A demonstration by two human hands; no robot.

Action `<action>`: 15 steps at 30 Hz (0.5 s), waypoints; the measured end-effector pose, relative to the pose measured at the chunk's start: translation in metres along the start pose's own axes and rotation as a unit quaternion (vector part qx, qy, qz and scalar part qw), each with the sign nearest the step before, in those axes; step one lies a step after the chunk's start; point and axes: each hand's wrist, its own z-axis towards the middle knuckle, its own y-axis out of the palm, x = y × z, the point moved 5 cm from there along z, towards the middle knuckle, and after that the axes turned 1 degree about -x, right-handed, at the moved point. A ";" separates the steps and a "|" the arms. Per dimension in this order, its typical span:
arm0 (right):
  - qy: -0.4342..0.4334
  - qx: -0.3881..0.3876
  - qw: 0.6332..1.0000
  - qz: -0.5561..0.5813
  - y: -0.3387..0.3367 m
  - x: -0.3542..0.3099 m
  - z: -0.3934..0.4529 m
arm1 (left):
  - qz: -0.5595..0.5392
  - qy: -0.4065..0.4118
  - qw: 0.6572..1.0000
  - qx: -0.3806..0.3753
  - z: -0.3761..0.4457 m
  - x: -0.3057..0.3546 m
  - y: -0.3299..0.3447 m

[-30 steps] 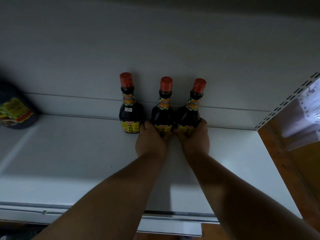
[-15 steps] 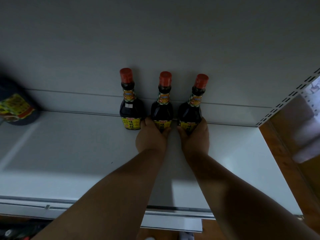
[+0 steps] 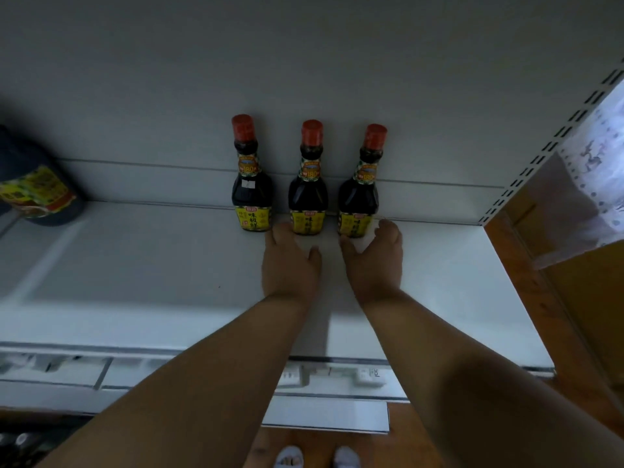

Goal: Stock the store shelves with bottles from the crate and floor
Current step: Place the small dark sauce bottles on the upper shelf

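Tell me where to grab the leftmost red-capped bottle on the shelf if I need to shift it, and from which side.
Grip the leftmost bottle around its wide dark body just above the yellow label, coming from the front or its open left side. It stands upright against the back panel, and the middle bottle crowds its right. The narrow neck would probably give less control.

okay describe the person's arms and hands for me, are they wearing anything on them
Both forearms are bare: no sleeves, gloves, watch or bracelets show. The left hand and right hand show no rings on the sides in view. The dim light hides finer detail.
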 end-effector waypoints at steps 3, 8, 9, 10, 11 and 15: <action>-0.038 -0.019 0.999 -0.004 -0.005 -0.009 -0.021 | 0.006 0.028 1.000 -0.004 -0.022 -0.004 -0.009; -0.118 -0.127 0.985 -0.014 0.005 -0.032 -0.053 | 0.054 0.059 0.993 0.085 -0.067 -0.013 -0.047; -0.140 -0.135 0.981 -0.007 0.006 -0.039 -0.063 | 0.062 0.042 0.993 0.094 -0.077 -0.018 -0.056; -0.164 -0.135 0.977 -0.002 0.007 -0.047 -0.075 | 0.070 0.025 0.992 0.100 -0.087 -0.024 -0.065; -0.187 -0.133 0.973 0.000 0.008 -0.055 -0.087 | 0.076 0.012 0.991 0.107 -0.097 -0.030 -0.074; -0.239 -0.171 0.956 -0.003 0.018 -0.087 -0.145 | 0.073 -0.019 0.987 0.139 -0.141 -0.060 -0.121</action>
